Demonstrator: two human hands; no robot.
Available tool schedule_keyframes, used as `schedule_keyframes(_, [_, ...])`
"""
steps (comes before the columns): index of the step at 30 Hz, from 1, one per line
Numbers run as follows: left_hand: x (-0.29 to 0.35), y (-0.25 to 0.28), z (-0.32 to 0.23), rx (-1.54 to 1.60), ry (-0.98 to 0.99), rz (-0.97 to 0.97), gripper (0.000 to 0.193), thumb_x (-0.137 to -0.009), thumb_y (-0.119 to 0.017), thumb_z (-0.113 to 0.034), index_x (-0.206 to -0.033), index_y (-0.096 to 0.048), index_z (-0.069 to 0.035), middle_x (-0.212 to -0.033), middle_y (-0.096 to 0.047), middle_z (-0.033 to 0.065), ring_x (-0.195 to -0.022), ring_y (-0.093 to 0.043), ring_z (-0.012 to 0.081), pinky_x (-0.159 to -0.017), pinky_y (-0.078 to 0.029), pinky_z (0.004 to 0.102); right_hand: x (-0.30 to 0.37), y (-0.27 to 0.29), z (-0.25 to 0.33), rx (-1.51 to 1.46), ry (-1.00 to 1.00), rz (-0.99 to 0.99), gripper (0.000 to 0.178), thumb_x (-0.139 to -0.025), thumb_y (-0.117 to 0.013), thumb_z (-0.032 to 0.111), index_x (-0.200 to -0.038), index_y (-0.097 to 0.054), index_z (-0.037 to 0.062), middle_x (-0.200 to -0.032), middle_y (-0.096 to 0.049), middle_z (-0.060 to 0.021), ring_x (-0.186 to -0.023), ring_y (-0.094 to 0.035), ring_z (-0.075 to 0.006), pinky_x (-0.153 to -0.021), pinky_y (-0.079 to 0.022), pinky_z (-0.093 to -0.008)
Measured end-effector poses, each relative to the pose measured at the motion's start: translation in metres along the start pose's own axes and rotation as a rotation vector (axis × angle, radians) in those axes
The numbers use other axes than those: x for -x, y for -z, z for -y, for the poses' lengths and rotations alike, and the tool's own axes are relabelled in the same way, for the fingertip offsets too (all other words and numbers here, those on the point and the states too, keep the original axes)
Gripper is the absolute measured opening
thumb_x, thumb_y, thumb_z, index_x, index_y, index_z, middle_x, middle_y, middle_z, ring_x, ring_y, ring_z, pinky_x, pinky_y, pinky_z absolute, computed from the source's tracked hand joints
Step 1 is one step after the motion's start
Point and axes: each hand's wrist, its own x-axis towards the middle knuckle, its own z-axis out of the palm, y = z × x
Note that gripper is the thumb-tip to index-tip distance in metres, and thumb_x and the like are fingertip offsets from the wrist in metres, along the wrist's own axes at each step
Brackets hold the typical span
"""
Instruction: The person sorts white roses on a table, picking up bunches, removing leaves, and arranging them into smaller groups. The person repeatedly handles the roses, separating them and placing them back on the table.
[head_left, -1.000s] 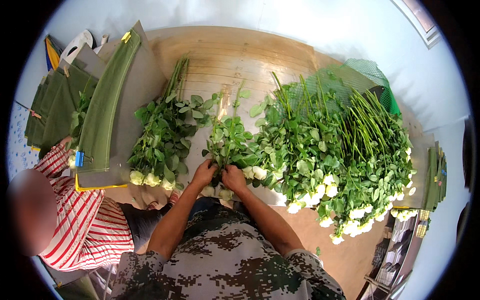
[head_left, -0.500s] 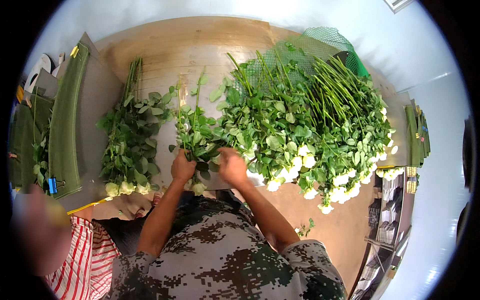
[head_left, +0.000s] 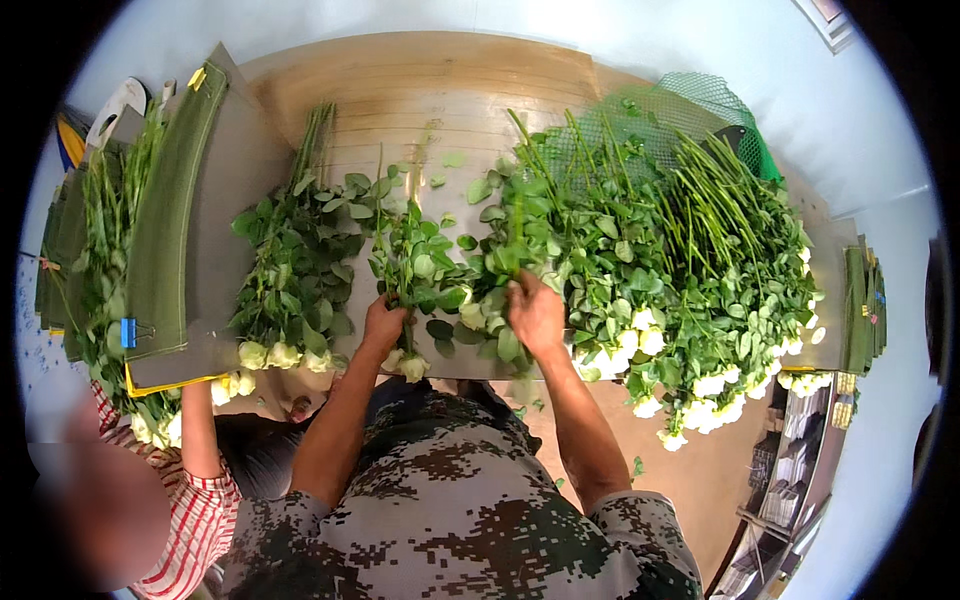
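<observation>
My left hand (head_left: 385, 327) is closed at the table's front edge around white roses (head_left: 412, 367), whose heads hang below it and whose leafy stems point away from me. To its right, my right hand (head_left: 537, 316) is closed on the stem of another rose; the leaves (head_left: 516, 225) above the fist are smeared by motion. One pale bloom (head_left: 472, 315) shows between my hands. Beside my right hand spreads a large heap of white roses (head_left: 690, 260), heads toward me. Left of my left hand lies a smaller bunch of roses (head_left: 290, 270).
Green netting (head_left: 705, 100) lies behind the heap. Loose leaves dot the metal table (head_left: 460, 180). At left stands a green-padded divider (head_left: 165, 230) with a blue clip (head_left: 128, 333). Beyond it, a co-worker in a striped shirt (head_left: 205, 520) is beside another rose bunch (head_left: 105, 250). A shelf rack (head_left: 785, 470) stands at right.
My right hand has moved right, away from my left hand, to the heap's edge and a stem there. The view has shifted. At far left, a fuller rose bunch and the co-worker's arm now show.
</observation>
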Motion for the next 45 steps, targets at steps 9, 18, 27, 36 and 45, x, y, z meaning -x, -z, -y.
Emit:
schedule_keyframes(9, [0.018,0.005,-0.026,-0.049,-0.025,0.056,0.064,-0.078,-0.067,-0.022,-0.131,-0.039,-0.003,-0.119,-0.055,0.0143,-0.105,-0.055,0.0310,-0.088,-0.045,0.0423,-0.013,-0.132,0.036,-0.114,0.034,0.274,0.030,-0.089,-0.052,0.023,-0.105,-0.061,-0.0003,-0.094,-0.062,-0.0271,-0.089,-0.060,-0.0409,-0.080,-0.048,-0.0447])
schedule_keyframes(18, [0.015,-0.002,-0.016,-0.278,-0.187,-0.142,0.065,-0.067,-0.069,-0.023,-0.123,-0.044,0.000,-0.112,-0.059,0.0221,-0.101,-0.057,0.0399,-0.085,-0.045,0.0427,-0.022,0.020,-0.038,0.470,0.041,-0.310,0.031,-0.081,-0.060,0.024,-0.104,-0.061,0.0025,-0.106,-0.060,-0.0176,-0.099,-0.056,-0.0360,-0.083,-0.048,-0.0428])
schedule_keyframes(27, [0.010,-0.001,-0.008,-0.256,-0.225,-0.148,0.060,-0.069,-0.069,-0.025,-0.120,-0.048,-0.003,-0.111,-0.060,0.0191,-0.102,-0.057,0.0364,-0.086,-0.044,0.0410,-0.060,0.063,-0.087,0.616,-0.318,-0.016,0.030,-0.077,-0.061,0.031,-0.094,-0.067,0.0070,-0.094,-0.066,-0.0176,-0.087,-0.062,-0.0372,-0.076,-0.050,-0.0457])
schedule_keyframes(36, [-0.003,0.003,0.007,-0.213,-0.166,-0.138,0.058,-0.069,-0.066,-0.017,-0.122,-0.048,-0.001,-0.108,-0.061,0.0176,-0.100,-0.058,0.0337,-0.086,-0.045,0.0382,-0.049,0.018,-0.032,-0.420,-0.185,0.060,0.019,-0.082,-0.066,0.015,-0.088,-0.062,-0.0017,-0.075,-0.063,-0.0059,-0.066,-0.056,-0.0137,-0.062,-0.046,-0.0276])
schedule_keyframes(45, [0.019,0.018,-0.016,0.063,-0.052,0.020,0.062,-0.073,-0.054,-0.003,-0.133,-0.038,0.002,-0.112,-0.058,0.0150,-0.096,-0.057,0.0252,-0.085,-0.045,0.0328,-0.039,-0.130,0.003,-0.286,-0.144,0.117,0.023,-0.080,-0.070,0.020,-0.088,-0.061,0.0006,-0.079,-0.064,-0.0065,-0.070,-0.058,-0.0151,-0.070,-0.047,-0.0297])
